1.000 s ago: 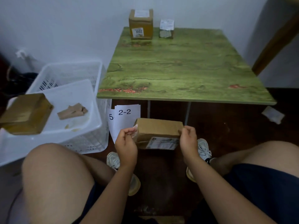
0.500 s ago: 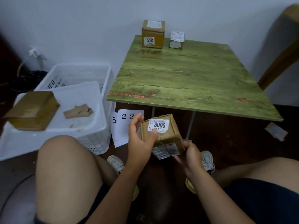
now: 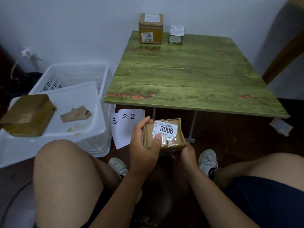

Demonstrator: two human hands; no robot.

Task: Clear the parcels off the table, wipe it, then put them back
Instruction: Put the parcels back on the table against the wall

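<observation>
Green table — parcels "3002", hands-held "3006".

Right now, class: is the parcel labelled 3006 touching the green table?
Apart. The head view shows the parcel labelled 3006 held by the left hand and right hand below the green table edge.

parcel: cardboard, glossy tape | table: matt wood-grain

Dark navy shorts, bare arms and knees — pale, worn sneakers with dark socks.
</observation>
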